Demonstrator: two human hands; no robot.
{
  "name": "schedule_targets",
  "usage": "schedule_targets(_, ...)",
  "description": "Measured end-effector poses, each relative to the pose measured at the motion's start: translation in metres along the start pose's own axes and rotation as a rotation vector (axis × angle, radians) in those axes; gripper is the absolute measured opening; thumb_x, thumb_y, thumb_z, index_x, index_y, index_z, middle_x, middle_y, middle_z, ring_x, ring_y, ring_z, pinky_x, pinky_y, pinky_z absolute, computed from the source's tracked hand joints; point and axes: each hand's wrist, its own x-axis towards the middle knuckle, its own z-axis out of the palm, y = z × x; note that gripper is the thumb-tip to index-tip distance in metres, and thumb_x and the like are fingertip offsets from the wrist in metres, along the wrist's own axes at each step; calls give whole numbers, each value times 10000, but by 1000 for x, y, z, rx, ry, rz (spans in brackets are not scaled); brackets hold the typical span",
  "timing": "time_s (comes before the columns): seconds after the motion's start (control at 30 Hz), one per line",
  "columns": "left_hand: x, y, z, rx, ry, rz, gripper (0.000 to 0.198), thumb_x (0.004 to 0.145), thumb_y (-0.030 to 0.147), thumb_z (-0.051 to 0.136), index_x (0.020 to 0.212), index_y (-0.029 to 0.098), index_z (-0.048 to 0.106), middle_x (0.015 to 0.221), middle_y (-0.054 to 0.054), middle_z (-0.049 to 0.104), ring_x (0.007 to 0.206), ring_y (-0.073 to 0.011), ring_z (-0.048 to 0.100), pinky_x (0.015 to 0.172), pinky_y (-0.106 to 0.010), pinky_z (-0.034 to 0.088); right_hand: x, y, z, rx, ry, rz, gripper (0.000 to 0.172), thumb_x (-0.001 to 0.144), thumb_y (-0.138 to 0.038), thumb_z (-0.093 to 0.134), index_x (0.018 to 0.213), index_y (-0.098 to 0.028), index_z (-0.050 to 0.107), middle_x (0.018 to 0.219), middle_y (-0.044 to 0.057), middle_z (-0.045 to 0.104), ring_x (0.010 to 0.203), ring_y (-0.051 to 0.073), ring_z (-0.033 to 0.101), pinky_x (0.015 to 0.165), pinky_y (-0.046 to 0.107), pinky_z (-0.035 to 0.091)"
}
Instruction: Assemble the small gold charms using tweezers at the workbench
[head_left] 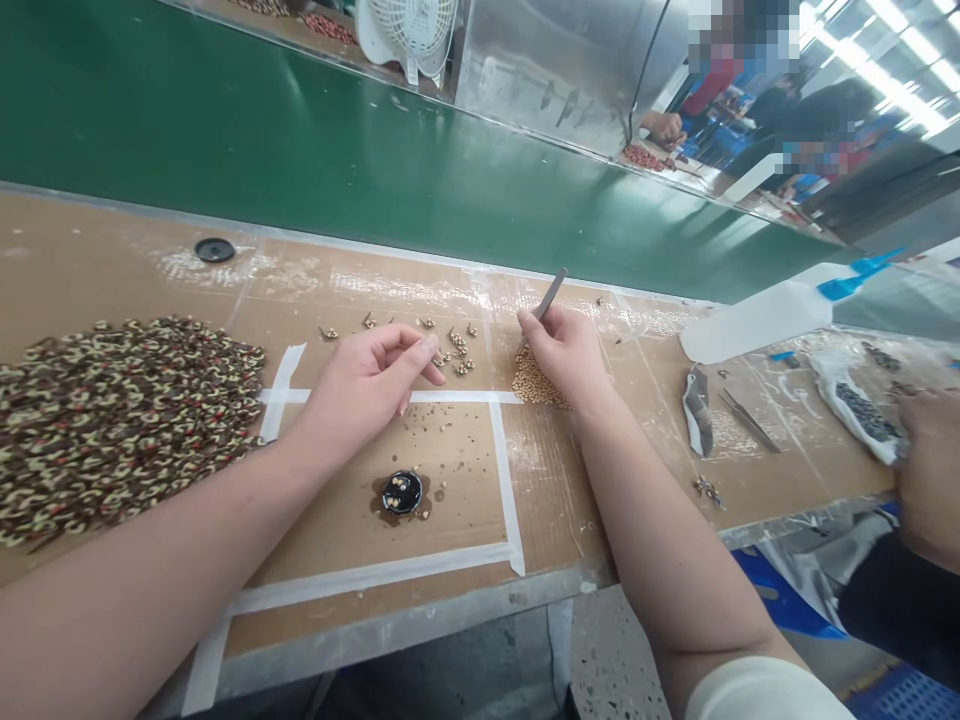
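Note:
My right hand (562,350) grips a pair of metal tweezers (553,293), their upper end pointing up and away. It rests at a heap of small beige bead-like pieces (534,385), partly covering it. My left hand (375,378) is loosely closed, thumb against the curled fingers; whatever lies between them is hidden. Several small dark-and-gold pieces (459,345) lie scattered just beyond and beside its fingertips. Nearer to me, a small black dish (402,492) of dark liquid holds a few beige bits, with wet stains around it.
At left spreads a large pile of brown, cream and red pieces (127,420). A black lid (214,250) lies behind. On the right are a white bottle (757,315), other tweezers (750,422) and a co-worker's hand (930,470). A green belt (300,150) runs along the back.

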Motion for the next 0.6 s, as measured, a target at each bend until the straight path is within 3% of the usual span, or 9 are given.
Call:
schedule_targets(0.23,0,1,1,9,10,1,295,1060,385,641,888,208,803,530,38,580,484,-106,495,530,-237,421,2,9,5,-35,-2,-10,387,1020,-419,669,705,-214,577,608,-24,486,584,150,440,585,344,278)
schedule_targets(0.33,0,2,1,-27,-3,0,316,1064,367,643,842,199,792,544,30,598,470,-86,463,512,-222,394,-4,1,6,124,20,-57,372,1030,-434,684,738,-210,630,605,-23,535,567,141,474,562,334,318)
schedule_targets(0.43,0,1,4,-139,-105,-44,320,1065,378,654,855,185,801,667,-5,705,452,-58,412,473,-212,353,-16,-17,7,413,33,-252,352,1060,-447,685,798,-213,707,665,-4,647,569,130,560,549,320,418)
schedule_targets(0.6,0,-7,8,-415,-305,-126,306,1053,468,689,1012,193,817,1076,-100,831,444,-25,385,416,-204,279,-35,-38,16,731,-52,-584,160,1077,-305,715,962,-243,807,792,9,736,613,122,668,539,288,530)
